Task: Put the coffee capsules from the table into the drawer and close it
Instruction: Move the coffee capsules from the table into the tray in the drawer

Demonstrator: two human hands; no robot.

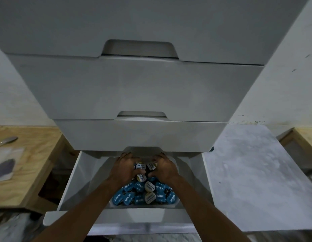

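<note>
The bottom drawer (71, 180) of a white chest stands pulled out below me. Inside it a clear tub holds a heap of coffee capsules (143, 193) with blue and white lids. Both my hands are cupped together over the back of the heap. My left hand (126, 167) and my right hand (164, 167) are each closed around several capsules, with a few lids showing between the fingers. My fingertips reach under the drawer above, so the back of the tub is hidden.
Three shut white drawer fronts (139, 88) rise above the open one. A wooden bench (28, 165) with a spoon and plastic bags lies to the left. A grey stone slab (253, 175) lies to the right, and another wooden piece (307, 138) at far right.
</note>
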